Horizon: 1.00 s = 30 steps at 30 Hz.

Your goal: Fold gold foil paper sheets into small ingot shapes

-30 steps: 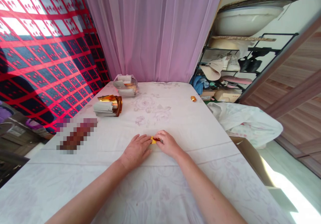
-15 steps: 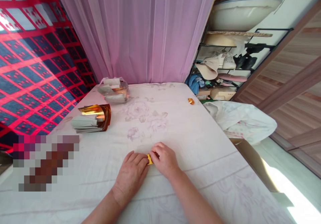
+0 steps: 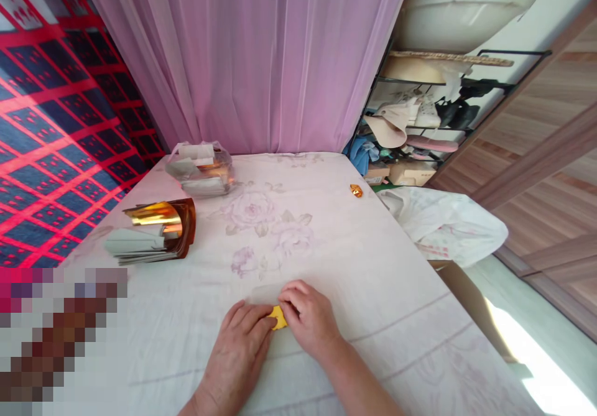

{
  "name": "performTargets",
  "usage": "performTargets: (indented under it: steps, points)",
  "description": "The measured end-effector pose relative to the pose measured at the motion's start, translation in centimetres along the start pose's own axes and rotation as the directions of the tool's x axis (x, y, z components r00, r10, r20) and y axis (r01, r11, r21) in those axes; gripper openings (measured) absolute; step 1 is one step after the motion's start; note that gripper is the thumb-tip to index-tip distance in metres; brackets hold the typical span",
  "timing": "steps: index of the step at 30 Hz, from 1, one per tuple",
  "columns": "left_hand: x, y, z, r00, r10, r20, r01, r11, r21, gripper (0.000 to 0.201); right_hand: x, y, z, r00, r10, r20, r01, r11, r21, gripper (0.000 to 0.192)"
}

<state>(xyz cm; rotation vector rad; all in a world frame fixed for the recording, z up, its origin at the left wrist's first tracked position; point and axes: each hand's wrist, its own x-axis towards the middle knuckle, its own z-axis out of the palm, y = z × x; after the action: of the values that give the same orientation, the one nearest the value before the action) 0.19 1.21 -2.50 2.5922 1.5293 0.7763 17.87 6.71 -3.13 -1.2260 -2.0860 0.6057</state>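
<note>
A small piece of yellow-gold paper (image 3: pixel 278 318) lies on the flowered cloth between my two hands. My left hand (image 3: pixel 245 335) rests over its left end, with the thumb and fingertips pressing on it. At its right end, my right hand (image 3: pixel 311 318) pinches the edge between thumb and curled fingers. Part of the paper is hidden beneath the fingers. A pale strip (image 3: pixel 265 293) shows on the cloth just beyond the hands; I cannot make out what it is. Farther right sits a small folded gold piece (image 3: pixel 356 190).
On the left lies a bent stack of gold and white paper sheets (image 3: pixel 156 232). Behind it is a clear bag (image 3: pixel 201 168) with more sheets. A shelf rack (image 3: pixel 420 86) and a white plastic bag (image 3: pixel 448 223) stand right of the table. A purple curtain (image 3: pixel 261 61) hangs behind.
More of the yellow-gold paper shows between my hands now. The view has shifted slightly, so the hands and the sheet stack appear lower. Both hands stay on the paper.
</note>
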Motion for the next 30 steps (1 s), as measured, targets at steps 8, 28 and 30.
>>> performTargets:
  steps: [8,28,30]
  points:
    - [0.1,-0.7,-0.2,0.998,0.062,-0.024,-0.062,0.998,-0.007,0.024,0.0,-0.1,-0.1,1.000,0.005,0.012,-0.005,1.000,0.007,0.032]
    - [0.3,0.1,-0.3,0.998,-0.045,0.039,0.050,0.990,-0.129,0.021,0.2,0.1,-0.1,1.000,-0.012,-0.009,0.012,1.000,0.018,0.030]
    - [0.3,0.2,-0.4,0.999,-0.043,0.031,0.046,0.989,-0.141,0.022,0.2,0.2,0.0,1.000,-0.018,-0.020,0.019,1.000,0.024,0.031]
